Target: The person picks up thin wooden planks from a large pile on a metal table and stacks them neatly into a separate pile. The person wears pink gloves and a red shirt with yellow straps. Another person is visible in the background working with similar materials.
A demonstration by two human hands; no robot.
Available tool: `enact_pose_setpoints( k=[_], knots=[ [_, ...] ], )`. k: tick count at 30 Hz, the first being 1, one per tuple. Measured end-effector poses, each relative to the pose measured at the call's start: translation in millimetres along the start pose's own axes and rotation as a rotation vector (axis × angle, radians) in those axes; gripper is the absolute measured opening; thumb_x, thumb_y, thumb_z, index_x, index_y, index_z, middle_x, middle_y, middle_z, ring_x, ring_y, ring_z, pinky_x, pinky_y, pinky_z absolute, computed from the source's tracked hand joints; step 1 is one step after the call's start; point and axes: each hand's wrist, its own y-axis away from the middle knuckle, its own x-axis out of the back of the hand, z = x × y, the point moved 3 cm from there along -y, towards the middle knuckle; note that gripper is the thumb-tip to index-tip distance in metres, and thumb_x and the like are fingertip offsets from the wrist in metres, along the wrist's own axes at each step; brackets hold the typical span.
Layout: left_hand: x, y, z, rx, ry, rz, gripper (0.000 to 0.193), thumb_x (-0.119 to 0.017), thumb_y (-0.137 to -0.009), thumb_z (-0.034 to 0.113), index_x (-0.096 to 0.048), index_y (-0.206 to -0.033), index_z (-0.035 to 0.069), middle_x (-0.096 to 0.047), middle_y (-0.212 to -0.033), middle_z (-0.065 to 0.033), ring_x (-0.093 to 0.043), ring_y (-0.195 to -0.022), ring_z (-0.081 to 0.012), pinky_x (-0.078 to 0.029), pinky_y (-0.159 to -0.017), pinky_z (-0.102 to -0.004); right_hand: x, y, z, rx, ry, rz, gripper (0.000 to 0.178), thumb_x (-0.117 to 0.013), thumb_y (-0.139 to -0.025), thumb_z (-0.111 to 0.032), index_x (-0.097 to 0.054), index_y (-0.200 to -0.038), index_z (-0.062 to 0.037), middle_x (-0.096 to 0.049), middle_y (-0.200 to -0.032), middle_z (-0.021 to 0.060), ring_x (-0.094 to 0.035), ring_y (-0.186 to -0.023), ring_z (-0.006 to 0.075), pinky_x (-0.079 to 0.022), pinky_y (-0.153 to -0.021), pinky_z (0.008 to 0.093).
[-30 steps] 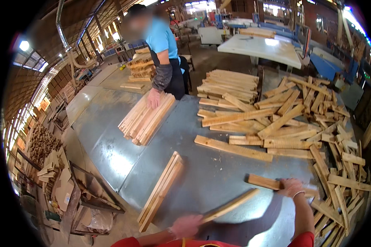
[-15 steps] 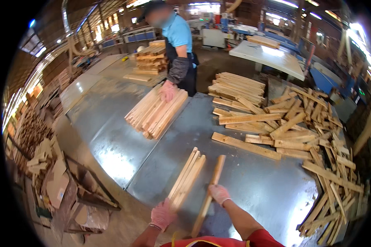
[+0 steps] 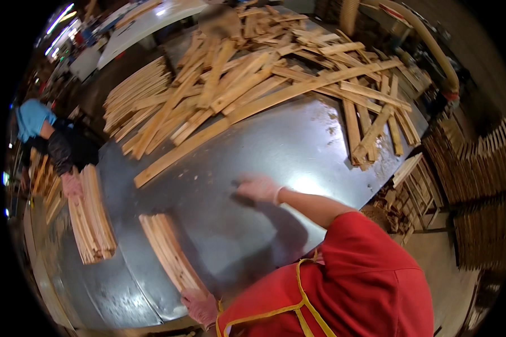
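Table [image 3: 225, 216]: open middle between strip bundle [image 3: 168, 250] and loose boards [image 3: 244, 84] piled toward far side. Left hand [image 3: 200, 308] touches strip bundle's end by table's near edge, grip unclear; right hand [image 3: 258, 188] apart from it, over table's middle, fingers blurred.

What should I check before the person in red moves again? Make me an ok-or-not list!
1. Left hand at the small bundle of pale, long wooden strips: ok, at its near end.
2. Left fingers firmly closed: cannot tell.
3. Right hand free of wood: ok, it looks empty, though blurred.
4. Small bundle's strips side by side: ok.
5. Jumbled pile of yellowish-brown wooden strips lined up: not ok, many cross.
6. Co-worker's hand away from the small bundle: ok, it's at another pale wooden bundle.
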Motion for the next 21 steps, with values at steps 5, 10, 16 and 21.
enact_pose_setpoints(
  k=[5,10,16,21],
  knots=[
    [28,-18,73,-0.128,0.066,0.000,0.103,-0.087,-0.074,0.028,-0.037,-0.162,0.009,-0.039,-0.163,-0.0251,-0.041,-0.150,-0.0434,-0.035,-0.125,-0.0495,263,105,216,-0.169,0.551,1.163,0.056,-0.069,-0.091,-0.048,-0.070,-0.127,-0.0058,-0.068,-0.136,0.0186,-0.060,-0.129,0.0379,-0.049,-0.108,0.0486],
    [35,16,175,-0.444,0.015,-0.071,0.097,-0.082,-0.083,0.038,-0.038,-0.161,0.002,-0.038,-0.164,-0.0273,-0.038,-0.152,-0.0432,-0.033,-0.126,-0.0482,369,174,252,-0.931,0.009,1.454,0.044,-0.078,-0.083,-0.021,-0.065,-0.119,0.0008,-0.072,-0.100,0.0200,-0.071,-0.085,0.0381,-0.061,-0.079,0.0502],
    [17,55,340,-0.695,0.199,-0.204,0.091,-0.082,-0.083,0.040,-0.044,-0.157,0.003,-0.042,-0.162,-0.0263,-0.041,-0.149,-0.0444,-0.038,-0.121,-0.0500,295,157,253,-0.376,-1.059,1.220,0.044,-0.077,-0.088,-0.012,-0.060,-0.125,0.0031,-0.071,-0.101,0.0128,-0.069,-0.084,0.0267,-0.059,-0.074,0.0450],
    [28,92,436,-0.992,0.279,-0.187,0.091,-0.084,-0.080,0.044,-0.048,-0.155,0.007,-0.045,-0.158,-0.0212,-0.042,-0.146,-0.0419,-0.033,-0.122,-0.0551,131,163,208,-0.513,-0.853,0.588,0.064,-0.079,-0.091,-0.033,-0.054,-0.142,-0.0040,-0.068,-0.118,0.0122,-0.065,-0.107,0.0244,-0.055,-0.094,0.0429]
  ],
)
